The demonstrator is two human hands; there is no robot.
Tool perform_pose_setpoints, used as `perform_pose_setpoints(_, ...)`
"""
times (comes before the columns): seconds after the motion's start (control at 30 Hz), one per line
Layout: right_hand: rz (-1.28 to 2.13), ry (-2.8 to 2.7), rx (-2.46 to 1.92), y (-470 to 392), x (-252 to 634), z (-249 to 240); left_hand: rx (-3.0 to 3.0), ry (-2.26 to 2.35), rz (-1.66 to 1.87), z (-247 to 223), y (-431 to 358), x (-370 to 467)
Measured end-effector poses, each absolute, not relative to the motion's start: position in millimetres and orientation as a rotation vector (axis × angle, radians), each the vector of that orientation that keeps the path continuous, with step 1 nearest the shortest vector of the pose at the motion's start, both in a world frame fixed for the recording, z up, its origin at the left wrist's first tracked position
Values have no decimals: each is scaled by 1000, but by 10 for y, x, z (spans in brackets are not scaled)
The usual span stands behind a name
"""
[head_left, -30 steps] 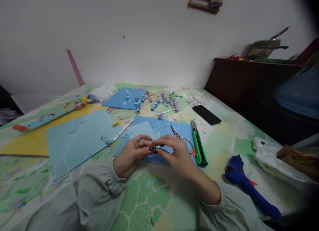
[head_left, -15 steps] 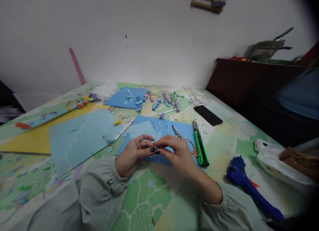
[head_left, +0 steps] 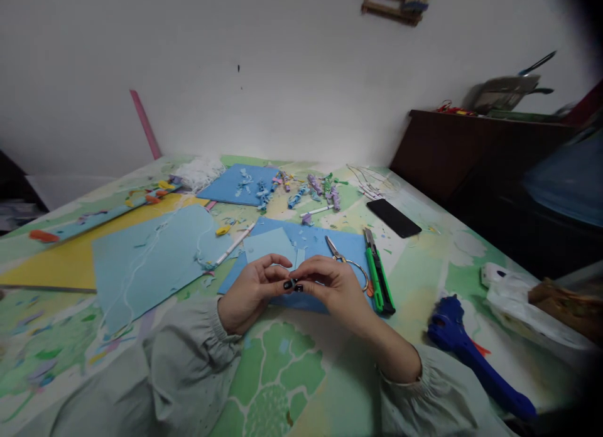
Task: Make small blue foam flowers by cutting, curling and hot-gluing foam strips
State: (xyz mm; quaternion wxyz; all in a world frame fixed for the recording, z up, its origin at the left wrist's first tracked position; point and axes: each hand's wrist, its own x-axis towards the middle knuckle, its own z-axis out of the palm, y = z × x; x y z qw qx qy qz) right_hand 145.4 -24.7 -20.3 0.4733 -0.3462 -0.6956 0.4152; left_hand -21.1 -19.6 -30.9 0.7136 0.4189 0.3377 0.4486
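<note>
My left hand (head_left: 257, 289) and my right hand (head_left: 334, 289) meet at the fingertips over a blue foam sheet (head_left: 311, 233). Both are closed in a pinch on something too small to make out between the dark-nailed thumbs. Light blue paper (head_left: 268, 243) lies on the sheet, just behind my left hand. Scissors (head_left: 339, 252) with gold handles rest on the sheet behind my right hand. A green box cutter (head_left: 378, 274) lies to the right of them, its lower end near my right wrist.
A black phone (head_left: 394, 218) and a blue glue gun (head_left: 471, 349) lie to the right. Curled foam pieces (head_left: 313, 189) are at the back. On the left are a light blue sheet (head_left: 155, 255), a yellow board (head_left: 42, 264) and a white stick (head_left: 235, 243).
</note>
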Motion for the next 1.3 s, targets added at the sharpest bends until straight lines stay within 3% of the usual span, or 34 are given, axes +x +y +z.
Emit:
perform_pose_setpoints(0.3, 1045, -1654, -861, -255, 1425, -222, 962, 784, 1045, -357, -176, -224)
perform_pose_setpoints(0.7, 607, -1772, -1039, -304, 1413, -225, 1028, 838, 1070, -321, -212, -203)
perform_pose_setpoints(1.07, 1167, -1479, -1078, -247, 1383, -249, 1076, 916, 1088, -277, -225, -186)
perform_pose_setpoints(1.3, 1096, -1554, -1164, -231, 1391, -259, 1140, 984, 1081, -252, -245, -183)
